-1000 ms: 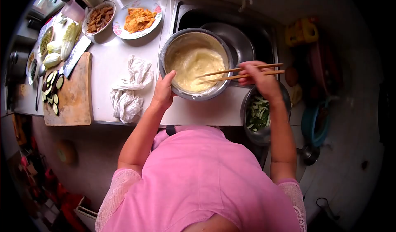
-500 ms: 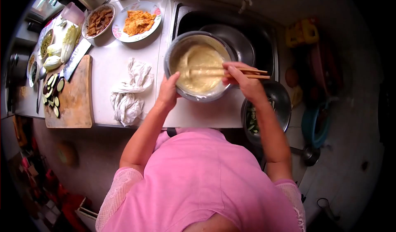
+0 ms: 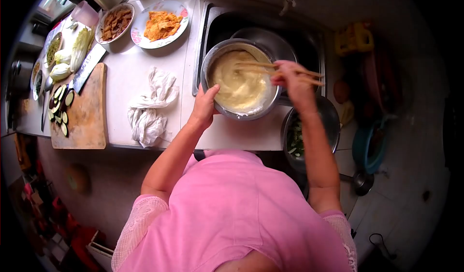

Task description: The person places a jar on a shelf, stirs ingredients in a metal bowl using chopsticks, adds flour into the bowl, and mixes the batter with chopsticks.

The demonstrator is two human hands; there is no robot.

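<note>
A metal bowl (image 3: 209, 64) of thick pale-yellow batter (image 3: 237, 91) is held at the front edge of the sink. My left hand (image 3: 205, 107) grips its near-left rim, thumb on top and fingers underneath. Closed around a pair of wooden chopsticks (image 3: 309, 73) is my right hand (image 3: 291, 80), over the bowl's right rim and slightly blurred. The chopstick tips reach into the batter, which shows swirl marks. White batter smears the bowl's near inner wall.
A sink (image 3: 316, 45) with a large pan (image 3: 285, 47) lies behind. To the left are a crumpled white cloth (image 3: 152, 107), a cutting board (image 3: 89, 122) with eggplant slices, a cleaver (image 3: 91, 66) and plates of food (image 3: 137, 30). A bowl of cut greens (image 3: 331, 122) stands at right.
The bowl and my left hand have shifted a little right. My right hand has moved right and slightly up, and the chopsticks now slant differently through the batter.
</note>
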